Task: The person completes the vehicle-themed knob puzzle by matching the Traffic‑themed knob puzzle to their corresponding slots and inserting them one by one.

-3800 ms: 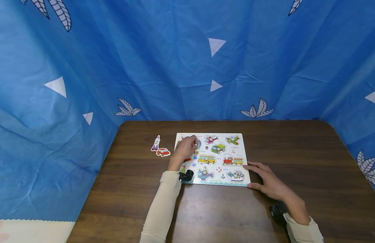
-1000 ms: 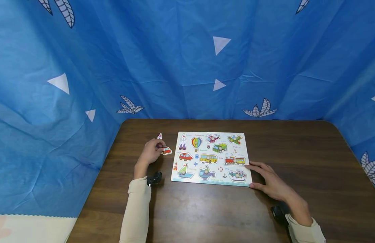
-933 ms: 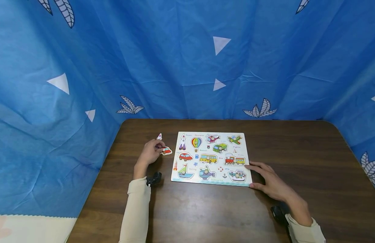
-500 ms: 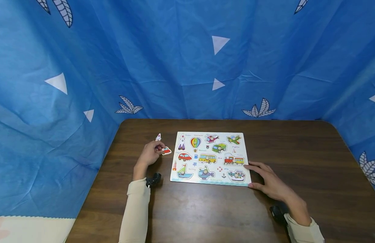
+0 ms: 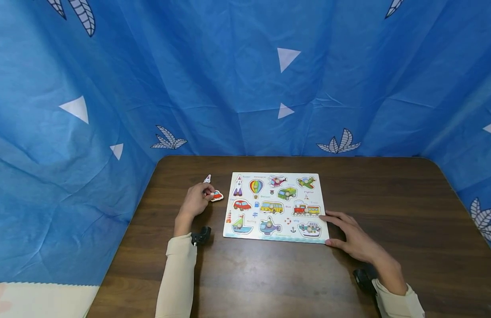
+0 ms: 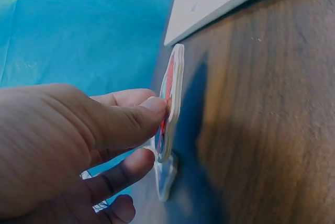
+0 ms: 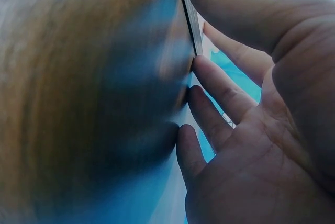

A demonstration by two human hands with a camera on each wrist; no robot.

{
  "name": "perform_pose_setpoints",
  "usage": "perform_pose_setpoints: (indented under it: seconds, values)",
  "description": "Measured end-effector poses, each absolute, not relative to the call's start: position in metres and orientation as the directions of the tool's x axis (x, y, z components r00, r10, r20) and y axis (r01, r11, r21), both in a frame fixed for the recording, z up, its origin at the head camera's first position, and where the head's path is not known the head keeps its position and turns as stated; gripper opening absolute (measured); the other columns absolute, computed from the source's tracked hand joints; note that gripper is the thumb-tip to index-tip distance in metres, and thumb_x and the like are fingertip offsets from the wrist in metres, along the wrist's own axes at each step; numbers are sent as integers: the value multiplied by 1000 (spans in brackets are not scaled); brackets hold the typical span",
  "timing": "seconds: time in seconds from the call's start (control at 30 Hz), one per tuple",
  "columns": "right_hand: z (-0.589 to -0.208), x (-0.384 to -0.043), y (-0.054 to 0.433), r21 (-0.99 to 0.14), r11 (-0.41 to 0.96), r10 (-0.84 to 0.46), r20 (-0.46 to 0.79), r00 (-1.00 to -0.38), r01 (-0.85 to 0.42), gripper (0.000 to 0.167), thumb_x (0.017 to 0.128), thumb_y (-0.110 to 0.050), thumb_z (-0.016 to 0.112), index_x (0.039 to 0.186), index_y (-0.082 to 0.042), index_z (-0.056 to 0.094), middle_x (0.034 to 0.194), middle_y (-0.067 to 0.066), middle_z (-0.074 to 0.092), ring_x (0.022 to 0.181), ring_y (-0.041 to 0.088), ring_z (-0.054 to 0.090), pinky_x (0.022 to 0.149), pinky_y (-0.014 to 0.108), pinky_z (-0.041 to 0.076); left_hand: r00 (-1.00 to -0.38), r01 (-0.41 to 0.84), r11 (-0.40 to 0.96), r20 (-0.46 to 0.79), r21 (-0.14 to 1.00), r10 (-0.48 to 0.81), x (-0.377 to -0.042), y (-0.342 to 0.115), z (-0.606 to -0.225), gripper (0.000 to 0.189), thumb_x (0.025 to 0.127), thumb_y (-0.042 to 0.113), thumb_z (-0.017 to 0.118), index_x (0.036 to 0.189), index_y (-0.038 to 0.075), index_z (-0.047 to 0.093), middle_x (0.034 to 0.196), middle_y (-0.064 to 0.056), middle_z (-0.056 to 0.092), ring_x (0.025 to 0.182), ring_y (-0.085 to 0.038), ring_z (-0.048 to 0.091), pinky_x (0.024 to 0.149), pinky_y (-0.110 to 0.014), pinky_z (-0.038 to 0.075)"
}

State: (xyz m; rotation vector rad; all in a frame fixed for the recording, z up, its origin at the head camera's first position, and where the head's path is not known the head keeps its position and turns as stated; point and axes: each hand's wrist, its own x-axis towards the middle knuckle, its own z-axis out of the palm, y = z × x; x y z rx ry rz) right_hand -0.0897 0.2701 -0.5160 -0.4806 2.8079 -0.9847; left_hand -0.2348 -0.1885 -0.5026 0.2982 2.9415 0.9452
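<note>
My left hand (image 5: 195, 200) pinches a red car puzzle piece (image 5: 217, 195) between thumb and forefinger, left of the puzzle board. In the left wrist view the car piece (image 6: 168, 109) is tilted on edge to the camera, with its shadow on the table beside it. A purple-and-white rocket piece (image 5: 207, 179) lies just behind, mostly hidden by the hand. The white puzzle board (image 5: 281, 234) bears vehicle pictures, several with knobs. My right hand (image 5: 354, 238) touches the board's right edge with thumb and fingertips, fingers fairly straight.
On the board are a hot-air balloon (image 5: 256, 187), a printed rocket (image 5: 238, 186) and a printed red car (image 5: 242, 205) near its left side. The brown wooden table (image 5: 269, 278) extends around it. A blue curtain (image 5: 237, 79) hangs behind the table's far edge.
My left hand has moved from over the balloon on the board leftward to the loose pieces, and now grips the red car, which has shifted slightly. The right hand has stayed at the board's edge.
</note>
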Motion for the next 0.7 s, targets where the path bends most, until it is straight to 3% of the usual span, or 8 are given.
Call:
perform_pose_setpoints:
  seconds: [0.7]
  values:
    - [-514,-90,269,-629,737,-336,-24,-941,-247,65,85,-22,78,144,-11,52,151,21,40,133,48,36,97,69,38,-961,248,786,39,566,274,-225,-152,-486,4,91,4,69,95,5,69,86,-6,62,77,-19,54,71,-32,44]
